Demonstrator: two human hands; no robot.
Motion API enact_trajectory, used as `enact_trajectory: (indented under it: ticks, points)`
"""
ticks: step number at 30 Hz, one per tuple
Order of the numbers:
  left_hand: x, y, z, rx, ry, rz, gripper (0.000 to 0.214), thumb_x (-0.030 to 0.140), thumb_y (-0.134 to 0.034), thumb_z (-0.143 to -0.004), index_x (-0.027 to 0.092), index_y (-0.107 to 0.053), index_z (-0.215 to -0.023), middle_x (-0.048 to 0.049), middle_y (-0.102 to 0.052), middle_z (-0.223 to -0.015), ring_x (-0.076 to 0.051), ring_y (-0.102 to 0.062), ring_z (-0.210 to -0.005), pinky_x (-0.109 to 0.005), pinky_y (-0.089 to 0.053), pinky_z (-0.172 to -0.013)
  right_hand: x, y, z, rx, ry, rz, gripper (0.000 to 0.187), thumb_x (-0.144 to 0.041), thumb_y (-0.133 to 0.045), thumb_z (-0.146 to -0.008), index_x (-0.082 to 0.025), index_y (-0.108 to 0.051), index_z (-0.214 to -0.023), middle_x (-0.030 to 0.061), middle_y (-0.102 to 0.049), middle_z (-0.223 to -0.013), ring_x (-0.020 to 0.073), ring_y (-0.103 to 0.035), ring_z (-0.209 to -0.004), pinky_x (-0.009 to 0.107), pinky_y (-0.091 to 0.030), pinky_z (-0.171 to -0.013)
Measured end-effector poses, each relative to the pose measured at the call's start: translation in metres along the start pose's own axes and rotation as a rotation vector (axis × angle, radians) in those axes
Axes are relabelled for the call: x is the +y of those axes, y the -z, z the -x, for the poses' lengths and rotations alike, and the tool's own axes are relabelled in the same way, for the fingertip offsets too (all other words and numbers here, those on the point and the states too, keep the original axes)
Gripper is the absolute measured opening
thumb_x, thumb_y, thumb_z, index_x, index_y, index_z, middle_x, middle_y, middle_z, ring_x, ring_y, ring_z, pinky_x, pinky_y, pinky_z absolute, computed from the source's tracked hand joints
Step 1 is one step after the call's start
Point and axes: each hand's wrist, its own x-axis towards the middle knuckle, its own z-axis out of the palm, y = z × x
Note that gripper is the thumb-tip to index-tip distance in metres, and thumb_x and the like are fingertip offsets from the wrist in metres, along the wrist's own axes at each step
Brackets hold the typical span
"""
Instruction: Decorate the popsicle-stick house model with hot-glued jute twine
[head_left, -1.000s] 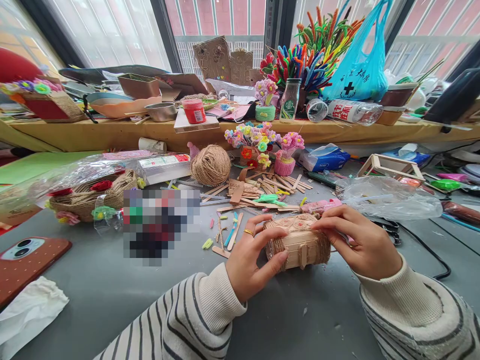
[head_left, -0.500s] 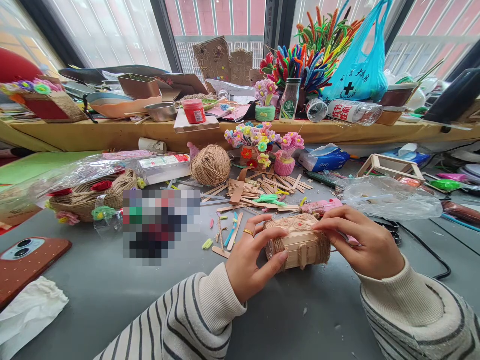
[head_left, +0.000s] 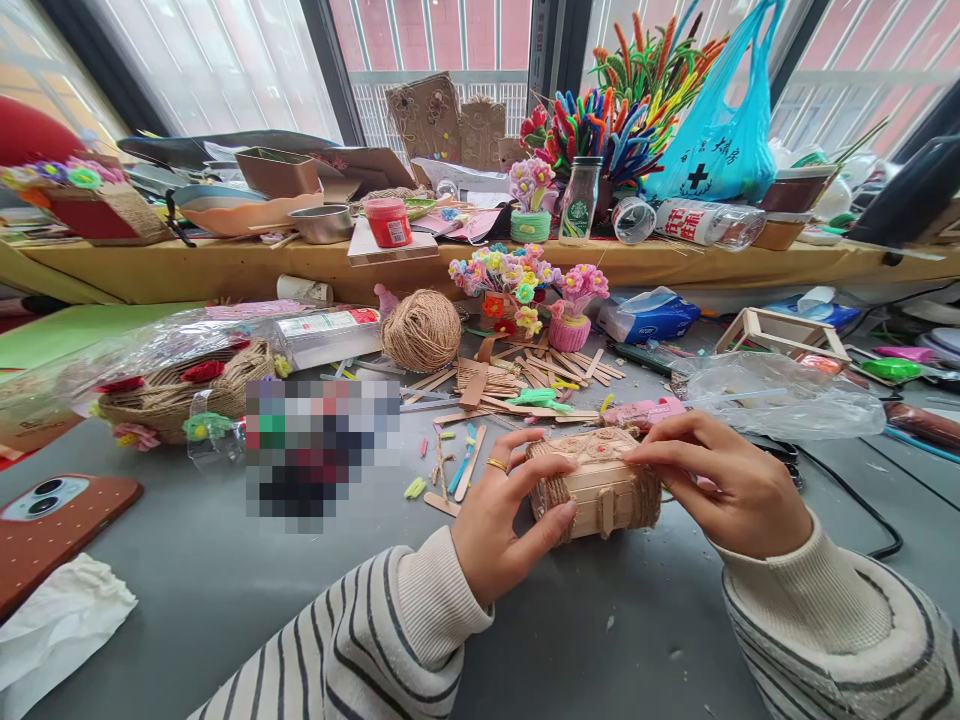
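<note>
Low in the frame's centre, the left hand curls closed around the twine-wrapped stick chest; the right hand has its fingertips narrowly pinching the lid's right end

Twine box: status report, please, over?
Left hand grips twine box. Right hand pinches its top edge. Craft sticks scattered behind, apart.

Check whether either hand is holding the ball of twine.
No, the ball of twine lies apart farther back, while the left hand and right hand both hold the small wooden box.
</note>
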Motion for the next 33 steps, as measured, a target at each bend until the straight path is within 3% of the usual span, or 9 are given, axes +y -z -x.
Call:
enact_trajectory:
  ticks: [15,25,33]
  points:
    - [-0.0015,0.0000,-0.0005,-0.003,-0.012,0.004,0.027,0.031,-0.051,-0.085,0.023,-0.053,-0.111,-0.0112,-0.041,-0.125,-0.025,-0.038,-0.126,-0.042,-0.038,-0.102,0.0015,0.0013,-0.0012,-0.033,0.037,-0.003,0.023,-0.005,-0.050,-0.078,-0.017,-0.070,-0.082,0.0058,-0.060,-0.077,0.0115,-0.061,-0.070,0.020,-0.051,-0.064]
    - [-0.0024,-0.0007,-0.0011,0.008,-0.037,0.002,0.027,0.030,-0.052,-0.085,0.024,-0.053,-0.111,-0.0107,-0.042,-0.124,-0.024,-0.037,-0.126,-0.041,-0.039,-0.102,-0.0006,-0.0006,-0.0008,0.021,0.016,0.057,0.015,-0.009,-0.053,-0.080,-0.015,-0.066,-0.080,0.0063,-0.063,-0.077,0.0122,-0.063,-0.072,0.020,-0.050,-0.069]
    - [-0.0018,-0.0009,0.0006,0.006,-0.033,0.000,0.026,0.029,-0.051,-0.085,0.024,-0.053,-0.111,-0.0106,-0.042,-0.124,-0.023,-0.036,-0.126,-0.040,-0.038,-0.102,-0.0011,0.0011,-0.0012,0.012,0.017,0.078,0.014,-0.010,-0.052,-0.080,-0.015,-0.066,-0.080,0.0063,-0.062,-0.075,0.0119,-0.062,-0.070,0.019,-0.050,-0.063]
